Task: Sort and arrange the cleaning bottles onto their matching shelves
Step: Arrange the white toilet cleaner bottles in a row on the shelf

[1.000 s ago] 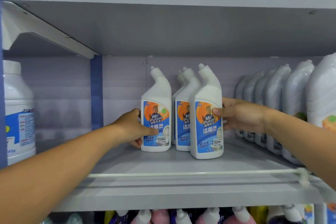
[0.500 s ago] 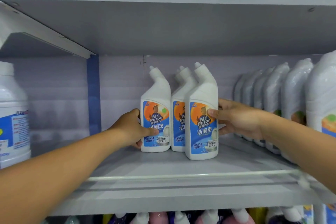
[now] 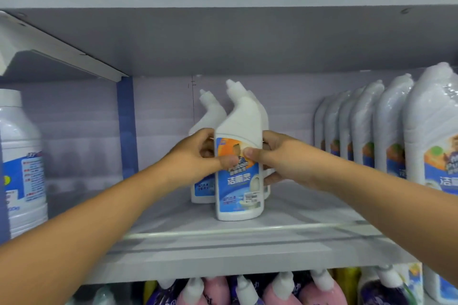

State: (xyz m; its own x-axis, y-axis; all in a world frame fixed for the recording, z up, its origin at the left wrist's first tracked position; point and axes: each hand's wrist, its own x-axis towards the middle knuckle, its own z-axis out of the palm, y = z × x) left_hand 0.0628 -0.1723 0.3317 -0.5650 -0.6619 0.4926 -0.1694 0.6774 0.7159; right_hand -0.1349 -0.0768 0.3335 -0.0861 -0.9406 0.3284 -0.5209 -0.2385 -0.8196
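**Both hands on front bottle**

Front bottle (image 3: pixel 239 176) upright mid-shelf (image 3: pixel 309 215), near front rail (image 3: pixel 272 230). Left hand (image 3: pixel 195 158) and right hand (image 3: pixel 277 158) grip its sides, thumbs on label. Second bottle (image 3: pixel 207 131) just behind-left (partly hidden). Wrapped bottles (image 3: pixel 389 129) line right end.

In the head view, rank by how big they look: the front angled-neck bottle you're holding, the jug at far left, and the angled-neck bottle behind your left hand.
1. The jug at far left, though it is cropped and nearer the camera, so its true size is unsure.
2. The front angled-neck bottle.
3. The rear angled-neck bottle, partly hidden; likely the same model as the front one.
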